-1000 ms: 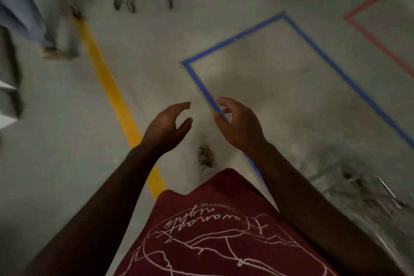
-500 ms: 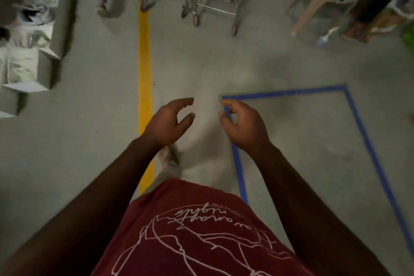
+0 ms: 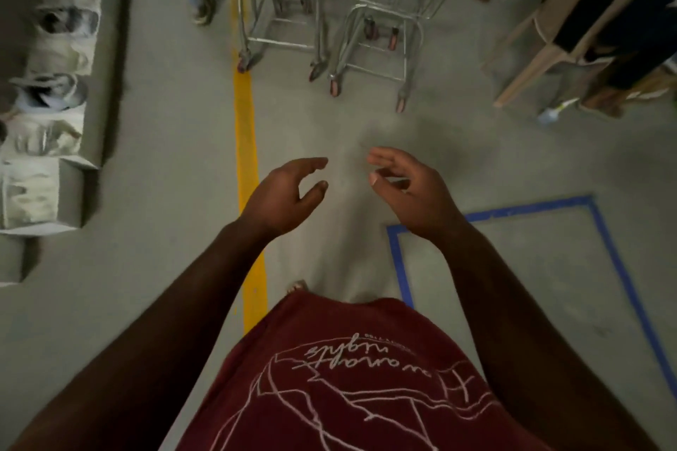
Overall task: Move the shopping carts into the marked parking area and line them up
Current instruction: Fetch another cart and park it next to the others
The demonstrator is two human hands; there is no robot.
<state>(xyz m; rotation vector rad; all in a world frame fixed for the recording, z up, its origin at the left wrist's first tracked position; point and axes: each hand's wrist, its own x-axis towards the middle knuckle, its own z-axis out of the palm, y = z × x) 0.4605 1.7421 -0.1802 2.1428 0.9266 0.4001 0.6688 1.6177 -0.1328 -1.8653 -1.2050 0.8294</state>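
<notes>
- Head view: left hand (image 3: 284,196) and right hand (image 3: 410,187) raised over bare floor (image 3: 146,267), fingers loosely spread, holding nothing.
- Two carts (image 3: 329,22) side by side at 12 o'clock, well apart from hands.
- Blue-taped area (image 3: 604,249) at 4 o'clock.
- Yellow line (image 3: 247,143) at 11 o'clock.
</notes>
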